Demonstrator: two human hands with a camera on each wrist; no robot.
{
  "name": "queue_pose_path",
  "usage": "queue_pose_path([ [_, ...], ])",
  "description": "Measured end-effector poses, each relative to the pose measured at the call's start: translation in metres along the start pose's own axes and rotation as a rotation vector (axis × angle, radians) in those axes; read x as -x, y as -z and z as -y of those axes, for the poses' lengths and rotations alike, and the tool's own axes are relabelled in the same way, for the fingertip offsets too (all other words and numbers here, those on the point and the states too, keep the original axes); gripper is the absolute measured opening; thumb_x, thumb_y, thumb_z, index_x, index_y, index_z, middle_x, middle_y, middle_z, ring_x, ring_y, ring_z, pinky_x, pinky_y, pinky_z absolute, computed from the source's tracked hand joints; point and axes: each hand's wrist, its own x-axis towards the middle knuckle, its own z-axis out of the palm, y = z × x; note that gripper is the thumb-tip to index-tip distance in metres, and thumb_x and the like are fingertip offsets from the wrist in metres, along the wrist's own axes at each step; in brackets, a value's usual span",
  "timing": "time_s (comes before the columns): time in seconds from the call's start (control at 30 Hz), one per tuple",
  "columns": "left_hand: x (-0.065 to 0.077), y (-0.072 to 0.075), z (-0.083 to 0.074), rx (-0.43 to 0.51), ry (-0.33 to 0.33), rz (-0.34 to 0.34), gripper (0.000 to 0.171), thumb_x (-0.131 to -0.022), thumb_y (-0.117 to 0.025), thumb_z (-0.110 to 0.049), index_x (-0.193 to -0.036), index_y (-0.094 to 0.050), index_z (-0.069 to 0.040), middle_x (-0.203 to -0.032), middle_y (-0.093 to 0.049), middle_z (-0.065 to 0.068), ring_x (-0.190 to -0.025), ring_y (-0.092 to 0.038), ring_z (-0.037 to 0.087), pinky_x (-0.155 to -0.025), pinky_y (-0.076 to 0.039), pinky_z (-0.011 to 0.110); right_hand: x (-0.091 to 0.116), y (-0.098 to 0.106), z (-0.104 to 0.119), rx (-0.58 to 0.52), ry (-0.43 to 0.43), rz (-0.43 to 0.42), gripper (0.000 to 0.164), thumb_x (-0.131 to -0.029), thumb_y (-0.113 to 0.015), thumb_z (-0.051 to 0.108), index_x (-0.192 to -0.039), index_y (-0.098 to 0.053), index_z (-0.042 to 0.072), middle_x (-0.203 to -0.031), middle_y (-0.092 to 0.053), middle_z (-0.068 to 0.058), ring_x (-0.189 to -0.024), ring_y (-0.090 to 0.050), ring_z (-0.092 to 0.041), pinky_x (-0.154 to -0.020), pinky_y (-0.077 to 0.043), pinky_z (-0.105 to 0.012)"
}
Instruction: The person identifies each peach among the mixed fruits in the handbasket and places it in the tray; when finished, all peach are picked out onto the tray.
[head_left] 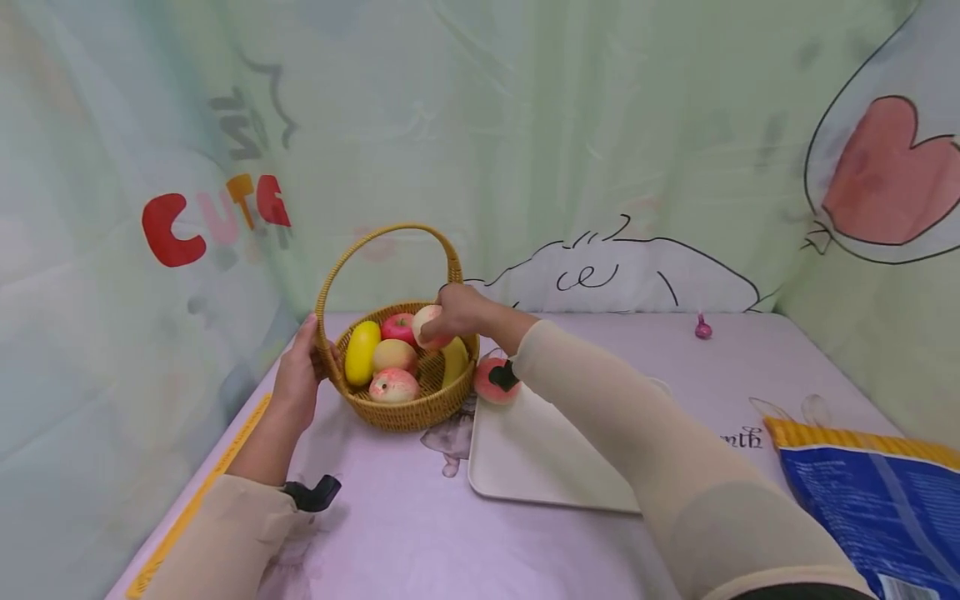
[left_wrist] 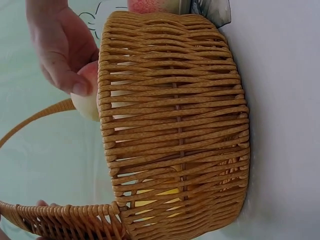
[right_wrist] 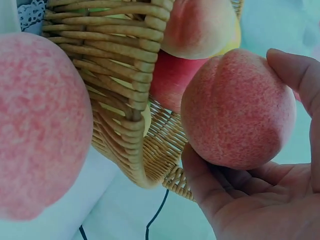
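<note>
A wicker basket with a tall arched handle stands left of centre. My left hand grips its left side at the handle's base, fingertips showing past the wicker in the left wrist view. My right hand pinches a pink peach between thumb and fingers, over the basket's far right side. Inside lie a yellow oval fruit, a red apple, two peaches, one in front, and a curved yellow fruit. Another peach sits outside, beside the basket at the tray's corner.
A white tray lies right of the basket, partly under my right forearm. Farther right are a small purple onion-like item and a blue and yellow bag. A yellow strip runs along the left table edge. Printed curtains enclose the table.
</note>
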Motion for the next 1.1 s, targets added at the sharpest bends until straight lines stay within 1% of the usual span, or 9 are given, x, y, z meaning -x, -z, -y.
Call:
queue_pose_path([
  [0.07,0.000,0.000,0.000,0.010,0.000,0.000,0.068,-0.102,-0.036,-0.073,-0.097,-0.057,-0.008,-0.084,-0.059,-0.003,-0.090,-0.053,0.021,-0.089,-0.042,0.029,0.005,0.002,0.000,-0.014,0.012,-0.013,0.037,-0.082,-0.078,0.038,-0.098,-0.065,0.006,-0.085,-0.063,-0.001,-0.078,-0.055,-0.016,-0.065,-0.046,-0.024],
  [0.13,0.000,0.001,0.001,0.013,0.007,0.003,0.069,-0.101,-0.036,-0.073,-0.097,-0.057,-0.007,-0.085,-0.059,-0.001,-0.090,-0.052,0.021,-0.089,-0.042,0.029,0.009,0.004,0.000,-0.017,0.026,-0.019,0.038,-0.082,-0.078,0.038,-0.100,-0.067,0.005,-0.086,-0.064,-0.002,-0.077,-0.054,-0.016,-0.065,-0.045,-0.024],
  [0.33,0.001,0.001,0.001,0.024,0.008,0.007,0.072,-0.101,-0.036,-0.073,-0.101,-0.054,-0.004,-0.087,-0.057,0.001,-0.090,-0.051,0.020,-0.090,-0.041,0.030,0.021,0.008,0.000,-0.066,0.050,-0.039,0.034,-0.081,-0.080,0.036,-0.097,-0.067,0.009,-0.083,-0.065,0.000,-0.074,-0.055,-0.015,-0.065,-0.045,-0.025],
  [0.43,0.002,0.000,0.001,0.044,0.007,0.011,0.070,-0.102,-0.037,-0.072,-0.100,-0.054,-0.004,-0.086,-0.058,0.000,-0.090,-0.052,0.021,-0.090,-0.041,0.030,0.027,0.009,-0.001,-0.082,0.060,-0.056,0.033,-0.081,-0.082,0.035,-0.095,-0.069,0.009,-0.085,-0.066,-0.001,-0.076,-0.056,-0.016,-0.066,-0.046,-0.026],
  [0.47,0.002,0.000,0.001,0.048,0.008,0.011,0.068,-0.102,-0.037,-0.072,-0.099,-0.055,-0.007,-0.085,-0.057,0.000,-0.090,-0.052,0.020,-0.090,-0.040,0.030,0.029,0.009,-0.001,-0.086,0.062,-0.064,0.033,-0.081,-0.082,0.035,-0.095,-0.070,0.008,-0.086,-0.066,-0.002,-0.077,-0.056,-0.016,-0.066,-0.047,-0.026],
  [0.57,0.003,0.000,0.000,0.063,0.002,0.014,0.062,-0.103,-0.038,-0.071,-0.094,-0.056,-0.012,-0.085,-0.057,-0.001,-0.089,-0.051,0.020,-0.089,-0.040,0.029,0.036,0.009,-0.003,-0.117,0.050,-0.084,0.036,-0.081,-0.084,0.036,-0.100,-0.071,0.008,-0.093,-0.067,-0.003,-0.083,-0.058,-0.017,-0.069,-0.049,-0.026],
  [0.67,0.003,-0.001,-0.002,0.076,-0.011,0.020,0.060,-0.103,-0.039,-0.069,-0.091,-0.056,-0.013,-0.083,-0.056,-0.003,-0.086,-0.051,0.018,-0.087,-0.040,0.029,0.043,0.010,-0.004,-0.148,0.027,-0.101,0.040,-0.080,-0.085,0.037,-0.105,-0.070,0.009,-0.099,-0.067,-0.004,-0.088,-0.059,-0.019,-0.071,-0.050,-0.028],
  [0.9,0.004,0.000,-0.002,0.099,-0.006,0.018,0.057,-0.103,-0.040,-0.068,-0.085,-0.056,-0.016,-0.080,-0.056,-0.005,-0.082,-0.050,0.015,-0.085,-0.040,0.029,0.057,0.015,-0.014,-0.201,0.005,-0.136,0.046,-0.079,-0.086,0.036,-0.113,-0.068,0.010,-0.101,-0.070,-0.003,-0.090,-0.062,-0.020,-0.075,-0.052,-0.030],
  [1.1,0.005,0.000,-0.001,0.097,-0.001,0.019,0.057,-0.103,-0.040,-0.069,-0.087,-0.055,-0.016,-0.081,-0.054,-0.006,-0.085,-0.049,0.016,-0.087,-0.039,0.029,0.072,0.020,-0.023,-0.243,-0.016,-0.153,0.055,-0.080,-0.086,0.035,-0.122,-0.066,0.007,-0.109,-0.070,-0.006,-0.097,-0.062,-0.021,-0.081,-0.052,-0.032],
])
